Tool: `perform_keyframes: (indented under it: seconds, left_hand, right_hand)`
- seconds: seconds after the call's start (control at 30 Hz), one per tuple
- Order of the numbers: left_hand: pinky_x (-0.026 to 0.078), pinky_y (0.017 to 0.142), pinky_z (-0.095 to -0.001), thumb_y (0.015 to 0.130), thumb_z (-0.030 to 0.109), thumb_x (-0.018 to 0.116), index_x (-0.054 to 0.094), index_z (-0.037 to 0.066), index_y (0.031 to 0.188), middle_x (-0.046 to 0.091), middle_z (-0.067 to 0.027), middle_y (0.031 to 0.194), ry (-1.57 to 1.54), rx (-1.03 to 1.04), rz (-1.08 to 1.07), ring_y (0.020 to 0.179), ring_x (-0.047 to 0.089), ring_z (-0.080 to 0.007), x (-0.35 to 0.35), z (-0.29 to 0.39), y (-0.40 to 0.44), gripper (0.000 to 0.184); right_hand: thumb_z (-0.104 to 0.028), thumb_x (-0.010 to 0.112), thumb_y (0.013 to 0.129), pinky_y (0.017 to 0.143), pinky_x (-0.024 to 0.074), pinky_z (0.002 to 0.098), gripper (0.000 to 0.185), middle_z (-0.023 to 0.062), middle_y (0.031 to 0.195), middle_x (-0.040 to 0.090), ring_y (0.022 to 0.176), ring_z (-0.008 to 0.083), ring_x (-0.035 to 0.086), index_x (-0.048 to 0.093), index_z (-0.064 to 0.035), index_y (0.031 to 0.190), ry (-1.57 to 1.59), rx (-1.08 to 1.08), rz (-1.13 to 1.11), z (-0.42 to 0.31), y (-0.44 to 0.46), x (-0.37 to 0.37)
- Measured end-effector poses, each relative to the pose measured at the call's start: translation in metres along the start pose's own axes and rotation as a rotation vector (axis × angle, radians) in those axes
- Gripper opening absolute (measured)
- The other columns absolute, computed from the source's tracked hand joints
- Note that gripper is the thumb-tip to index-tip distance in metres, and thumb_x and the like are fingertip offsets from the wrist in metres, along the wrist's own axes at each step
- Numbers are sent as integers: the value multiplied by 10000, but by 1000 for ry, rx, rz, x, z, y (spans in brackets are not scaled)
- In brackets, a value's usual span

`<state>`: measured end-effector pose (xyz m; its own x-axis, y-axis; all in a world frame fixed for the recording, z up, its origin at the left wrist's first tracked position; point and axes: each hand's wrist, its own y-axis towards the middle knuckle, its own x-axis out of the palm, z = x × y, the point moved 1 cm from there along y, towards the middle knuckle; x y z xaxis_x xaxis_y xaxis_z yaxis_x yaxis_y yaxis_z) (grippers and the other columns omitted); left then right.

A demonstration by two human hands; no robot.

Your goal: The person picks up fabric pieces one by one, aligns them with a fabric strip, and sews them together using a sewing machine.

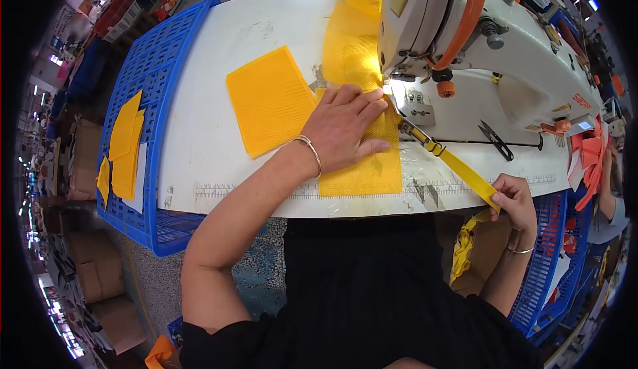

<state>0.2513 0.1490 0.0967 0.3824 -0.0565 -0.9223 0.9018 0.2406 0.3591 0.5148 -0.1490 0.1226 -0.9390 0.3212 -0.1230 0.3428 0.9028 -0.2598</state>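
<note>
My left hand (342, 126) lies flat with fingers spread on a yellow mesh fabric piece (362, 173), beside the needle area of the white sewing machine (531, 63). More yellow fabric (349, 43) extends behind the needle. My right hand (514, 203) pinches a yellow strip (465, 173) near the table's front edge. That strip runs up into a metal guide (415, 131) by the presser foot. Left of my left hand rests a stack of yellow fabric pieces (269, 100). The needle itself cannot be made out.
Black thread snips (496, 141) lie on the white table (212, 116), right of the strip. A blue crate (166, 76) with yellow pieces stands at the left. Another blue crate (539, 256) is at the lower right. A co-worker's arm (607, 193) shows at the far right.
</note>
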Motion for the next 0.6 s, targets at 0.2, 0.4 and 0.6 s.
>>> perform_keyframes:
  seconds: [0.2, 0.4, 0.6]
  left_hand:
    - [364, 1007, -387, 973, 501, 557, 586, 85, 1280, 561, -57, 1327, 22, 45, 68, 1181, 478, -257, 6, 1, 5, 518]
    - [391, 951, -347, 961, 414, 610, 638, 88, 1204, 572, -48, 1171, 29, 58, 119, 1073, 499, -232, 5, 6, 5, 408]
    - [407, 905, -334, 942, 369, 643, 656, 93, 1165, 571, -41, 1100, 50, 102, 208, 1004, 508, -225, 8, 0, 6, 355]
  right_hand:
    - [-141, 759, 841, 407, 430, 189, 212, 77, 613, 621, 372, 112, 495, 608, -1, 790, 12, -18, -12, 5, -2, -6]
    - [-162, 763, 837, 393, 420, 191, 231, 80, 612, 623, 360, 118, 494, 606, -2, 776, 32, -53, -8, 7, -4, -8]
    - [-165, 768, 837, 384, 416, 193, 236, 83, 612, 626, 360, 119, 497, 607, -2, 777, 39, -51, -22, 8, -1, -9]
